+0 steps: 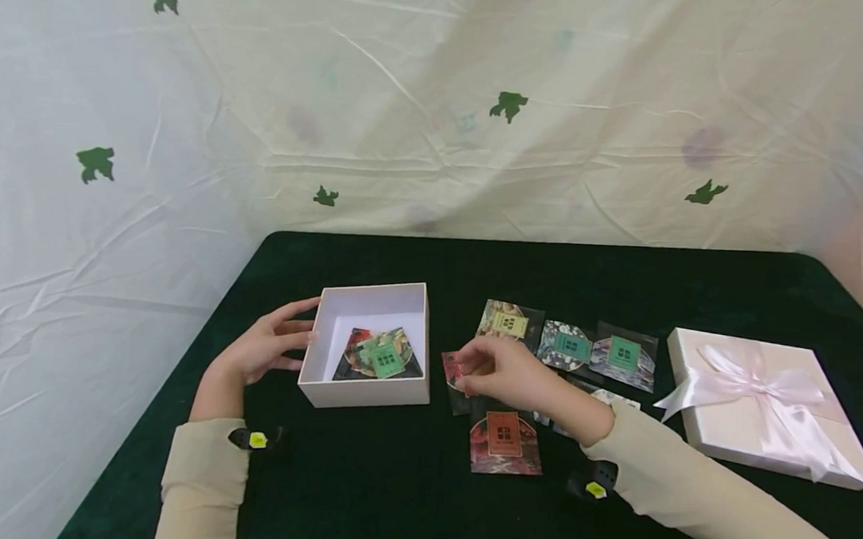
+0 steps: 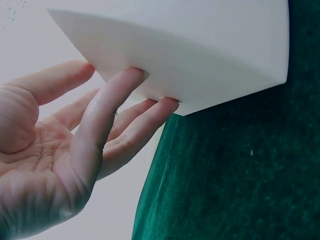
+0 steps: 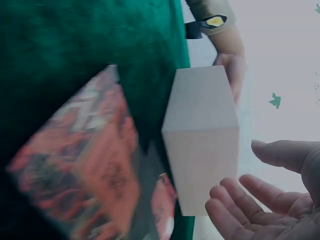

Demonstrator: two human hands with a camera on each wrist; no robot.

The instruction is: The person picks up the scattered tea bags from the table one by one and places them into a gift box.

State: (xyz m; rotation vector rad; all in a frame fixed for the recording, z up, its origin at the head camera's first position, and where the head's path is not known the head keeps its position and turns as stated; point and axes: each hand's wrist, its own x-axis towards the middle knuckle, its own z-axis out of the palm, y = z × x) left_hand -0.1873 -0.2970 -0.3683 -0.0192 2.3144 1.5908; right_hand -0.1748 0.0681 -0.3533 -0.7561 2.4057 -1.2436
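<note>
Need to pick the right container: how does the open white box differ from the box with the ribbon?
The white box is lidless, small and plain, with packets inside; the left hand touches its side. The ribboned box is closed, wider and flatter, tied with a pink bow, untouched at the right. Both sit on the green cloth.

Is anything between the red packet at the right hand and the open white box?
Nothing visible. The right hand is at a red packet just right of the white box; only bare green cloth and the box's own right wall separate them. The left hand touches the far side.
</note>
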